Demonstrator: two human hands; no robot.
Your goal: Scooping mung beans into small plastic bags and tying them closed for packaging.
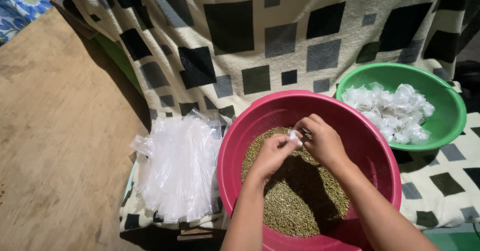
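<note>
Strong sunlight is falling from the upper right, lighting the checked blanket [300,46] and the wooden floor [55,146] brightly. The two hands are casting a dark, hard-edged shadow over the small green beans [295,206] inside the pink basin [250,131]. Glare is washing out the stack of clear plastic bags [177,168] and the filled packets [395,111] in the green basin [450,111]. The wide lens is bending lines near the edges. Everything is staying sharp, without motion blur.
</note>
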